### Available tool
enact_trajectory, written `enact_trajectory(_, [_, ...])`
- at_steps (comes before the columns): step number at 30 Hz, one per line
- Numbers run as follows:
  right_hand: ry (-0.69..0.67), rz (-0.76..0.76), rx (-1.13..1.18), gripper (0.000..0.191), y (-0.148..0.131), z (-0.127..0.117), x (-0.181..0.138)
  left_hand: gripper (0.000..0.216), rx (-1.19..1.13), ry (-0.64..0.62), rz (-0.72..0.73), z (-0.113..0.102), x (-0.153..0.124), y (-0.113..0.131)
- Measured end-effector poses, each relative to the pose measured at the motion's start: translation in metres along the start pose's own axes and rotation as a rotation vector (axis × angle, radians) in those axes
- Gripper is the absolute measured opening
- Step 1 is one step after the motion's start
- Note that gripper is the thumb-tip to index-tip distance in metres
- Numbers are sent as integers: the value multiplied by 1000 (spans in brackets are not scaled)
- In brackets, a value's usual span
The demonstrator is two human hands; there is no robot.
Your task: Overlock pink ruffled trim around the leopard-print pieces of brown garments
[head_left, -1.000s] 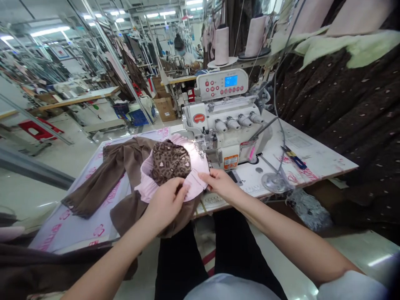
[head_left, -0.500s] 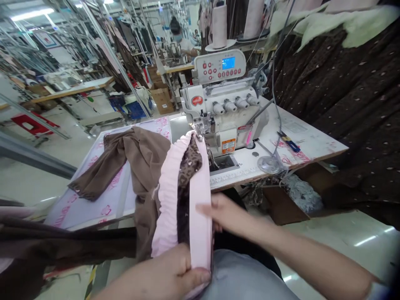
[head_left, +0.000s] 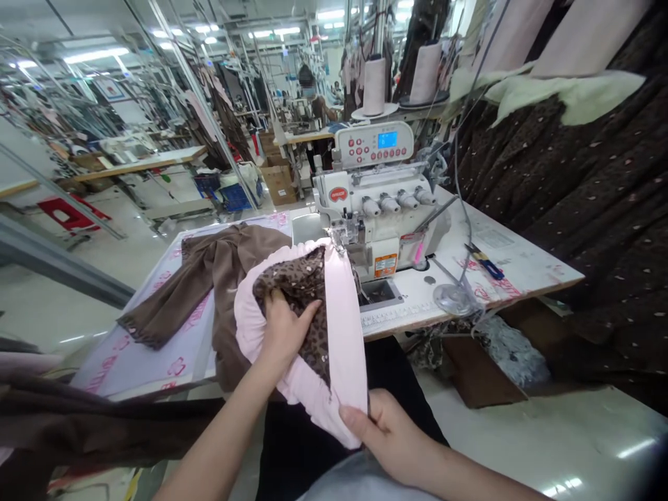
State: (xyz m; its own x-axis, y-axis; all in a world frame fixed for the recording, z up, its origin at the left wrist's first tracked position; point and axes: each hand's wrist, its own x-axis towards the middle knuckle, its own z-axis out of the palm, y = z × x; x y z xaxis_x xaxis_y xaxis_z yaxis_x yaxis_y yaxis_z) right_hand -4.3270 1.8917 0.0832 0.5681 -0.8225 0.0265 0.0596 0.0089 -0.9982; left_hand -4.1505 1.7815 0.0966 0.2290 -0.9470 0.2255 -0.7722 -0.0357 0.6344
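A pink fabric band (head_left: 345, 327) runs from under the presser foot of the overlock machine (head_left: 376, 216) down toward my lap. Its gathered pink edge (head_left: 249, 306) loops round to the left, enclosing a brown leopard-print fabric (head_left: 316, 341). My left hand (head_left: 284, 330) reaches into this loop, thumb spread from the fingers, pressing on the print; some fingertips are hidden in its folds. At the lower end, my right hand (head_left: 394, 435) pinches the pink band between thumb and fingers. Brown garment cloth (head_left: 229, 271) lies beside the loop on the table.
Thread snips (head_left: 485, 263) lie on the right side of the machine table (head_left: 543, 268). Pink thread cones (head_left: 374, 87) stand behind the machine. Dark spotted fabric (head_left: 568, 209) hangs at the right. A carton (head_left: 485, 362) with scraps sits under the table edge.
My left hand has left the band's lower end and moved up into the loop, spreading it wider. My right hand has moved down and now grips the lower end. The view has tilted up slightly.
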Motion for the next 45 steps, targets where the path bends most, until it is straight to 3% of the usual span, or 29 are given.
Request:
enact_trajectory(2, [7,-8,-25,38,4,1,2,48,161,-170,-57,-2,14,-4])
enact_trajectory(5, [-23,5,-58,37,5,-2,5,31,188,-370,-95,-21,19,-13])
enact_trajectory(10, [-44,-24,-74,38,9,-8,8,37,-223,-467,-114,-60,18,-17])
enact_trajectory(13, [-2,22,-56,40,12,-12,13,39,-399,-400,-83,-64,27,-12])
enact_trajectory(18, [55,127,-61,45,10,-18,23,34,-271,-262,5,-59,43,-5])
enact_trajectory(25, [83,-17,-38,39,3,-34,47,29,-83,-59,137,-57,69,1])
enact_trajectory(34, [125,-38,-147,34,-14,-71,105,27,51,152,135,-46,148,12])
enact_trajectory(36, [155,-41,-202,35,-18,-78,118,22,75,240,172,-45,149,18])
enact_trajectory(38, [200,-20,-274,37,-21,-82,128,23,145,384,281,-44,128,25])
enact_trajectory(39, [220,-12,-301,39,-21,-84,131,22,184,394,358,-43,110,29])
enact_trajectory(40, [232,-7,-312,40,-21,-84,132,20,212,332,435,-42,90,32])
enact_trajectory(42, [221,-3,-294,41,-22,-85,132,23,188,-4,520,-36,51,34])
enact_trajectory(45, [171,14,-263,43,-23,-89,132,31,52,-480,413,-27,22,32])
